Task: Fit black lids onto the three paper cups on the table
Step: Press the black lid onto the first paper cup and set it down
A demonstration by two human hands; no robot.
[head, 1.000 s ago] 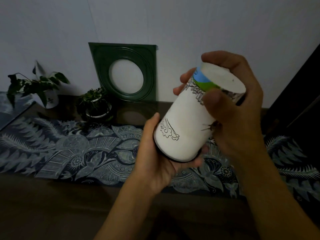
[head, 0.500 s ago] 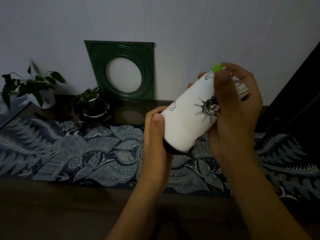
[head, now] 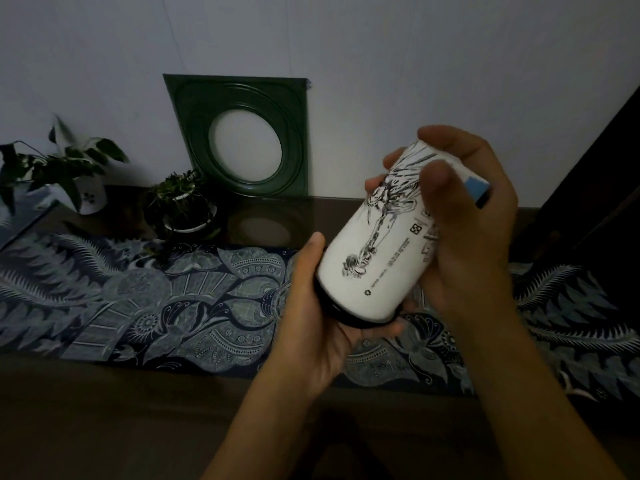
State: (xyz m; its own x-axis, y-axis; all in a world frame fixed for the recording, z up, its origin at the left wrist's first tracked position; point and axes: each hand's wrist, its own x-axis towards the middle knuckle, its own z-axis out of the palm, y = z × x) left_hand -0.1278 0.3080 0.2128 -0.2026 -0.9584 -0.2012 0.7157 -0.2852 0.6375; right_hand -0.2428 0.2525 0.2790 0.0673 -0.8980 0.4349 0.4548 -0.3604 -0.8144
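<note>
A white paper cup (head: 377, 251) with black line drawings is held in the air, tilted, its wide mouth pointing down-left toward me. A black lid (head: 349, 315) sits on that mouth end. My left hand (head: 311, 327) cups the lid from below, thumb up along the cup's left side. My right hand (head: 464, 216) wraps the cup's narrow base end from the right, with the thumb across the drawing. No other cups or lids are in view.
A dark table carries a patterned blue-grey runner (head: 138, 299). At the back stand a small potted plant (head: 180, 206), a leafy plant in a white pot (head: 69, 174), and a green square frame (head: 242, 133) leaning on the wall. A dark object (head: 602, 188) rises at right.
The cup has been turned about its axis between my hands, so a different drawing faces me. My left hand has shifted from beside the lid to under it.
</note>
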